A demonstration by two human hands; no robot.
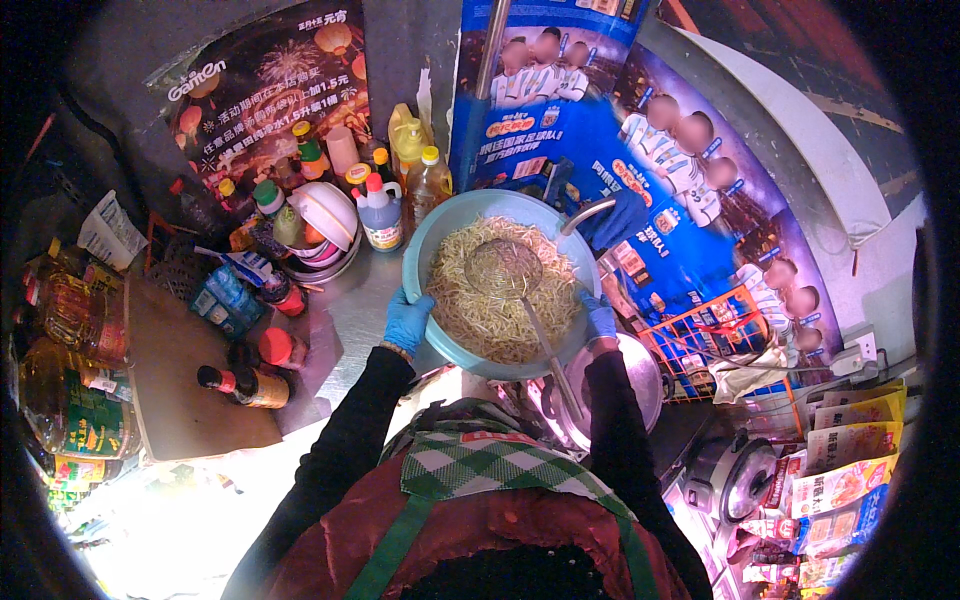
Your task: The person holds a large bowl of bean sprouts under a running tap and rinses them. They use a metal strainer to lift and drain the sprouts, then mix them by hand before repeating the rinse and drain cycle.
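A large light-blue plastic basin is in front of me, filled with bean sprouts. On top of the sprouts rests the round wire head of a metal skimmer; its long handle crosses the near rim and sticks out towards me. My left hand, in a blue glove, grips the basin's left rim. At the right rim is my right hand, gloved the same way, its fingers partly hidden by the basin. A curved metal faucet reaches over the far right rim.
Left of the basin, sauce bottles and stacked bowls stand on a metal counter. A brown board lies nearer, beside a dark sauce bottle. Below right are a metal pot, an orange wire rack and a lidded cooker.
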